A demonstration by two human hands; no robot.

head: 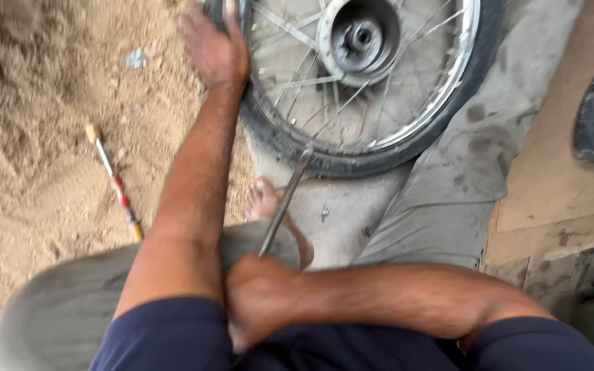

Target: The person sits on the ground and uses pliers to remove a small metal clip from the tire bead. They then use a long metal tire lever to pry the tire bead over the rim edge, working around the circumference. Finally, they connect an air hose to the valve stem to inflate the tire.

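Left hand (pixel 216 48) presses flat on the tyre (pixel 290 148) of the spoked wheel (pixel 379 75) lying on the ground while right hand (pixel 259 295) grips a stiff metal lever (pixel 284 203) (rubber probably stubborn, so pry at the rim edge).

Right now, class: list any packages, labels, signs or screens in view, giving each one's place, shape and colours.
None show here: no package, label, sign or screen.
Only a spoked wheel under the left hand, a metal lever in the right hand, and a striped stick on sand.
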